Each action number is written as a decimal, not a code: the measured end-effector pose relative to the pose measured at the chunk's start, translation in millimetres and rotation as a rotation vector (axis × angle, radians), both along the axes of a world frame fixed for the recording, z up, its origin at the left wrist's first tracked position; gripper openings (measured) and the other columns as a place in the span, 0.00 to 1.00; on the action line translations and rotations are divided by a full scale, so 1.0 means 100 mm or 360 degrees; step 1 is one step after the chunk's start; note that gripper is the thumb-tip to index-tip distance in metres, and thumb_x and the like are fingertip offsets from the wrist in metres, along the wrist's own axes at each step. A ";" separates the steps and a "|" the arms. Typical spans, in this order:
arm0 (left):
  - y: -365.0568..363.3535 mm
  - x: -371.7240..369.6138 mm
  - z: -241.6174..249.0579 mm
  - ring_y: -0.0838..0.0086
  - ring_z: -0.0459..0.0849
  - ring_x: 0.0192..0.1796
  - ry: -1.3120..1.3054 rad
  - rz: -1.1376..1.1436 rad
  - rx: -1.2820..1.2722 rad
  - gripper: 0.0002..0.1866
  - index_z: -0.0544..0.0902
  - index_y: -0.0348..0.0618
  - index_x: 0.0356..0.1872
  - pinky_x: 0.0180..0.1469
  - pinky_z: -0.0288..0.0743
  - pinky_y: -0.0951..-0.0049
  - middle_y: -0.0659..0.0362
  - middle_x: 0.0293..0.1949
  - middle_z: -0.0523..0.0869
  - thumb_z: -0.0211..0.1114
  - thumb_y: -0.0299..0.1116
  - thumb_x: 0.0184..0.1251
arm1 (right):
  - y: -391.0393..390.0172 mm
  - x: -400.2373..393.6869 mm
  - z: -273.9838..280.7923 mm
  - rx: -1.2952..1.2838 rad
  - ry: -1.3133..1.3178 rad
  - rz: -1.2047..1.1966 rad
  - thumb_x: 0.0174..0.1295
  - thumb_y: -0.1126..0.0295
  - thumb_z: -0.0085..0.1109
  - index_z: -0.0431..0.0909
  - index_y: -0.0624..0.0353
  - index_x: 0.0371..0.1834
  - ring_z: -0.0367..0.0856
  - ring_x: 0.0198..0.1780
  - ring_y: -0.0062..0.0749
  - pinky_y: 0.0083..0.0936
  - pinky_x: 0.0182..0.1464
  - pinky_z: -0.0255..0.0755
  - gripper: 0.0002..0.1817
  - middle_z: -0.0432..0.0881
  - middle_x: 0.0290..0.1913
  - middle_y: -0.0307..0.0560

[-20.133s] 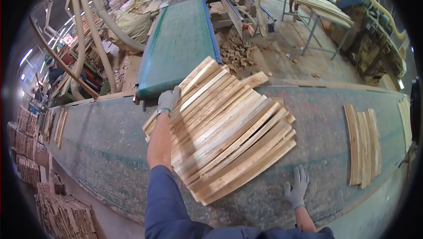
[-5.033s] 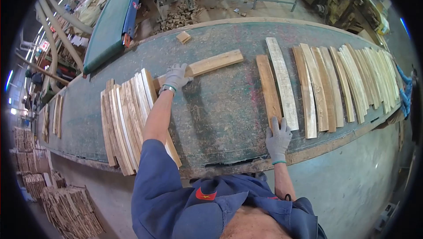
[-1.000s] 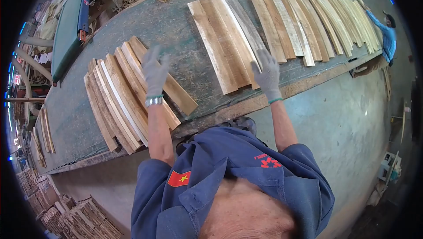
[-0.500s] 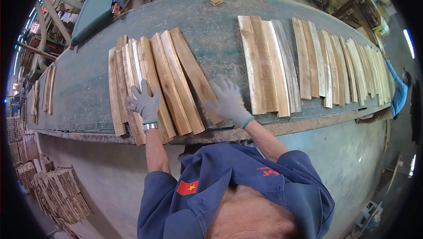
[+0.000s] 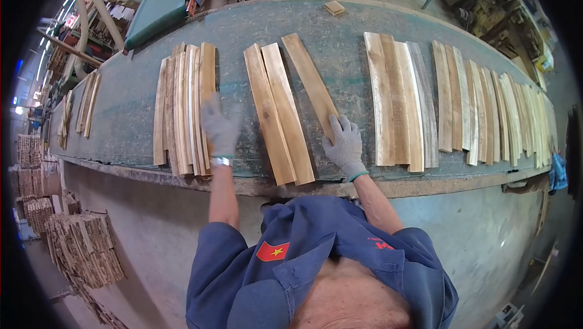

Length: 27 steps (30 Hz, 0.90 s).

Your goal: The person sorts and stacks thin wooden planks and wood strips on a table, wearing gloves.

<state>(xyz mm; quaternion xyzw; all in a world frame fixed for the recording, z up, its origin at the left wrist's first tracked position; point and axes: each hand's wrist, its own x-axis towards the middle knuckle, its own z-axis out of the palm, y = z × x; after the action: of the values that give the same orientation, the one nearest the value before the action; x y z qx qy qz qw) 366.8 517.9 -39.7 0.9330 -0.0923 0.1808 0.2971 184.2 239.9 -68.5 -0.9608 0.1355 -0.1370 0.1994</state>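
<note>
Your R hand (image 5: 345, 145) rests on the slanted slat (image 5: 308, 74) mid-bench (image 5: 340, 56), fingers open; L hand (image 5: 221, 127), by the L stack (image 5: 182, 98), is blurred, can't tell its fingers. Off-centre R push could pivot the slat into the adj. pair (image 5: 271, 110).

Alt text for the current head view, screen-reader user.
A gloved right hand touches the near end of a slanted wooden strip on a long worktable; the gloved left hand, motion-blurred, is at a bunch of strips on the left. Two strips lie side by side between the hands, more in groups to the right.
</note>
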 end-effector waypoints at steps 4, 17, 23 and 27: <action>-0.86 -0.86 -0.34 0.31 0.57 0.73 0.0303 -0.0258 0.0315 0.43 0.62 0.44 0.75 0.76 0.47 0.41 0.24 0.70 0.58 0.66 0.51 0.62 | 0.06 0.01 0.04 -0.0084 0.0009 -0.0117 0.54 0.62 0.64 0.72 0.52 0.65 0.73 0.56 0.55 0.50 0.54 0.71 0.31 0.72 0.61 0.52; -0.48 -0.37 -0.50 0.37 0.66 0.68 0.0126 -0.0186 0.0140 0.31 0.73 0.46 0.69 0.70 0.60 0.46 0.31 0.67 0.67 0.64 0.42 0.65 | -0.05 -0.47 -0.02 -0.0206 -0.0145 -0.0353 0.56 0.63 0.66 0.75 0.52 0.63 0.73 0.52 0.58 0.50 0.53 0.70 0.28 0.73 0.61 0.55; -1.12 -0.78 -0.53 0.38 0.66 0.69 0.0059 -0.0420 0.0103 0.25 0.78 0.47 0.63 0.71 0.60 0.45 0.34 0.69 0.66 0.62 0.42 0.66 | -0.04 -0.46 -0.26 0.0115 -0.0146 -0.0097 0.60 0.59 0.66 0.75 0.54 0.65 0.72 0.59 0.63 0.47 0.59 0.70 0.29 0.70 0.68 0.59; -1.02 -0.47 -0.14 0.43 0.70 0.68 0.0739 -0.1321 -0.0386 0.24 0.78 0.53 0.64 0.73 0.60 0.46 0.39 0.62 0.76 0.61 0.45 0.68 | 0.49 -0.17 0.46 -0.0499 -0.0120 -0.0074 0.61 0.53 0.64 0.75 0.55 0.65 0.67 0.65 0.65 0.49 0.66 0.64 0.30 0.67 0.70 0.64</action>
<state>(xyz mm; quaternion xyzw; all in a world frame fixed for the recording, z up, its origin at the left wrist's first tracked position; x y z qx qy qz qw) 319.8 415.7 -54.2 0.7919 -0.3659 -0.1562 0.4632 166.8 288.7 -22.9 -0.9709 0.1272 -0.1970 0.0488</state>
